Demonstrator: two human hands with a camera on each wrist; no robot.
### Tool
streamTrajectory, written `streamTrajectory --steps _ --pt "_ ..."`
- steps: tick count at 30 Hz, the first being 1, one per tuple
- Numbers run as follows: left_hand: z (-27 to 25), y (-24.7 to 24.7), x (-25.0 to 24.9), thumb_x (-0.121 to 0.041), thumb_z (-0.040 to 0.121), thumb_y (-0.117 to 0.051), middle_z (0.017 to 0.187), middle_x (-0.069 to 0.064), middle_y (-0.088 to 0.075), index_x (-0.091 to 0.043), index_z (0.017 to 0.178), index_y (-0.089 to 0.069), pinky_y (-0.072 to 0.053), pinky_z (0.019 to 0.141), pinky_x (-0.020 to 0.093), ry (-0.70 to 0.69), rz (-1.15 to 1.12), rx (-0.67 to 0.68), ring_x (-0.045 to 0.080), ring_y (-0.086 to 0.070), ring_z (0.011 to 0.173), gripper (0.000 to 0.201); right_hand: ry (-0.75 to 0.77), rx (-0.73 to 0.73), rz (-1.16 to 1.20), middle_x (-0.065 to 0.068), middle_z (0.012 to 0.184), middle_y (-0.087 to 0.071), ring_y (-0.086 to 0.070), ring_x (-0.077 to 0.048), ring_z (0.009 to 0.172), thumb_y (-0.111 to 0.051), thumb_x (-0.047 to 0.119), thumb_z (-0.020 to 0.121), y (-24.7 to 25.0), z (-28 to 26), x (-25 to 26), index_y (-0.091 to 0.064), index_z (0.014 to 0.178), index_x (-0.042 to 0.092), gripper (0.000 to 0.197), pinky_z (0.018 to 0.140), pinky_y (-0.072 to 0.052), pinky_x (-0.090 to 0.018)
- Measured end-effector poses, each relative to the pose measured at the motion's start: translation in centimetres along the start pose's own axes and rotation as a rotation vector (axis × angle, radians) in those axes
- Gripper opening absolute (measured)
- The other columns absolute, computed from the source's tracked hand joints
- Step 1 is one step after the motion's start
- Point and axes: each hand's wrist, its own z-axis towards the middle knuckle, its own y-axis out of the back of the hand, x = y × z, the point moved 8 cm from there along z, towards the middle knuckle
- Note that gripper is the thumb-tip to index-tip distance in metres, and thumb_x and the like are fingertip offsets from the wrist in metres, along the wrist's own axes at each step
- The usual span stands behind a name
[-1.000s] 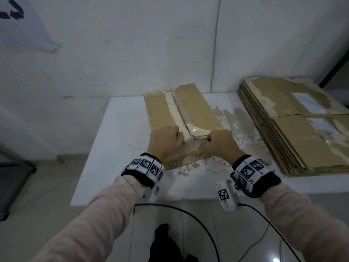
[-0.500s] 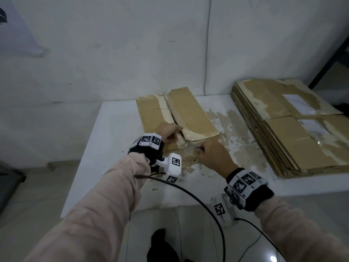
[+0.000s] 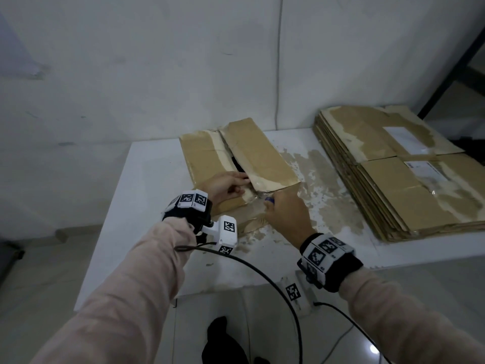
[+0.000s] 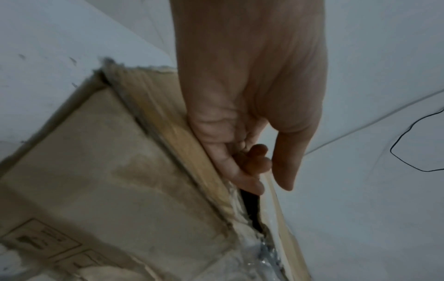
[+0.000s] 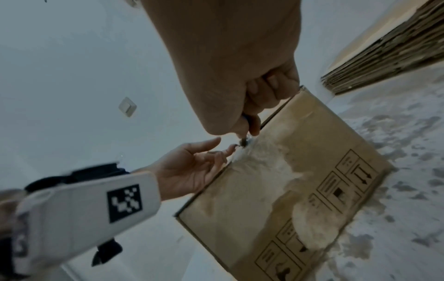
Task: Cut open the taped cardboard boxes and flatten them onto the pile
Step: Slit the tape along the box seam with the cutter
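The box lay on the white table, under and just ahead of both hands, its two top flaps parted along a dark slit. The left hand rested on the near end of the left flap, fingers loosely extended toward the slit. The left wrist view showed what the head view could not: the fingertips reached into the gap at the flap edge, with the thumb held clear of the cardboard. The right hand was curled around a small cutter, only a blue tip of it showing from above. From the right wrist, the cutter's point met the torn, taped seam at the box's near top edge, just beside the left hand's fingertips, and printed handling symbols showed on the box's side. The pile of flattened cardboard sat well to the right of the right hand.
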Motion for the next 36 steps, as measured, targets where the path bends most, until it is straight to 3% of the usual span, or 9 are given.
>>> streamTrajectory --steps 4,8,11,15,19,23,27,32,36 --pt "0.2 0.1 0.2 0.004 0.092 -0.052 0.078 0.0 -0.052 -0.007 0.118 -0.054 -0.052 0.062 0.011 -0.046 -0.013 0.013 0.006 -0.041 0.061 0.028 0.032 0.017 -0.087 -0.012 0.082 -0.058 -0.06 -0.03 0.083 -0.051 0.016 0.093 -0.6 1.2 1.2 -0.061 0.09 0.0 0.019 0.06 -0.036 -0.028" --pt "0.4 0.3 0.4 0.005 0.091 -0.054 0.07 0.001 -0.045 -0.002 0.129 -0.049 -0.053 0.065 0.013 -0.083 -0.004 0.007 0.005 -0.045 0.056 0.038 0.003 0.112 -0.07 -0.004 0.062 -0.044 -0.046 -0.024 0.058 -0.056 0.02 0.09 -0.7 2.6 -0.2 -0.046 0.063 0.008 0.031 0.05 -0.031 -0.026" --pt "0.4 0.4 0.2 -0.005 0.09 -0.061 0.066 -0.001 -0.046 -0.003 0.133 -0.048 -0.048 0.059 0.018 -0.17 0.237 -0.023 0.004 -0.05 0.057 0.045 -0.06 0.174 -0.052 -0.001 0.052 -0.034 -0.032 -0.014 0.045 -0.057 0.027 0.087 1.4 2.3 -2.7 -0.033 0.053 0.016 0.043 0.043 -0.023 -0.024" --pt "-0.2 0.0 -0.3 -0.027 0.091 -0.063 0.064 -0.006 -0.041 -0.011 0.142 -0.041 -0.03 0.051 0.019 -0.351 0.587 -0.114 0.006 -0.04 0.055 0.058 -0.106 0.155 -0.029 -0.001 0.055 -0.041 -0.039 -0.018 0.05 -0.058 0.034 0.084 6.6 2.2 -4.0 -0.045 0.06 0.012 0.035 0.047 -0.025 -0.024" --pt "-2.6 -1.9 -0.7 -0.053 0.09 -0.051 0.083 -0.003 -0.045 -0.019 0.14 -0.044 -0.031 0.058 0.024 -0.515 1.109 -0.216 0.009 -0.042 0.068 0.061 0.051 0.063 -0.031 -0.003 0.072 -0.046 -0.046 -0.024 0.071 -0.044 0.03 0.099 7.0 5.4 -1.1 -0.044 0.084 0.011 0.024 0.061 -0.031 -0.031" --pt "-3.9 -1.9 0.9 -0.033 0.1 -0.043 0.109 0.01 -0.047 -0.021 0.147 -0.032 -0.033 0.064 0.029 -0.612 1.56 -0.176 0.024 -0.052 0.086 0.051 0.192 0.264 -0.039 -0.015 0.107 -0.053 -0.05 -0.027 0.094 -0.037 0.022 0.101 1.4 7.7 0.5 -0.045 0.101 0.009 0.015 0.079 -0.04 -0.035" --pt "-5.3 0.9 1.1 -0.033 0.095 -0.042 0.088 0.009 -0.054 -0.017 0.131 -0.056 -0.033 0.045 0.026 -0.772 1.556 -0.074 0.026 -0.056 0.06 0.042 0.27 0.33 -0.158 -0.016 0.136 -0.042 -0.037 -0.028 0.13 -0.03 0.023 0.103 -1.1 6.9 0.7 -0.041 0.13 0.006 0.034 0.113 -0.015 -0.045" --pt "-6.6 6.2 0.0 -0.024 0.083 -0.065 0.074 0.001 -0.053 -0.028 0.116 -0.067 -0.025 0.037 0.02 -0.885 1.65 -0.123 0.02 -0.053 0.05 0.034 0.399 0.259 -0.109 0.003 0.068 -0.05 -0.053 -0.025 0.073 -0.034 0.023 0.102 -0.9 4.6 3.6 -0.041 0.087 0.013 0.02 0.117 -0.01 -0.043" --pt "-6.0 10.0 -1.8 -0.008 0.066 -0.084 0.066 0.005 -0.048 -0.03 0.103 -0.074 -0.026 0.038 0.022 -0.751 1.73 -0.275 0.023 -0.049 0.046 0.044 0.521 0.303 -0.064 0.005 0.058 -0.042 -0.051 -0.026 0.065 -0.033 0.024 0.103 -1.6 2.2 6.7 -0.037 0.087 0.014 0.019 0.116 -0.004 -0.035"
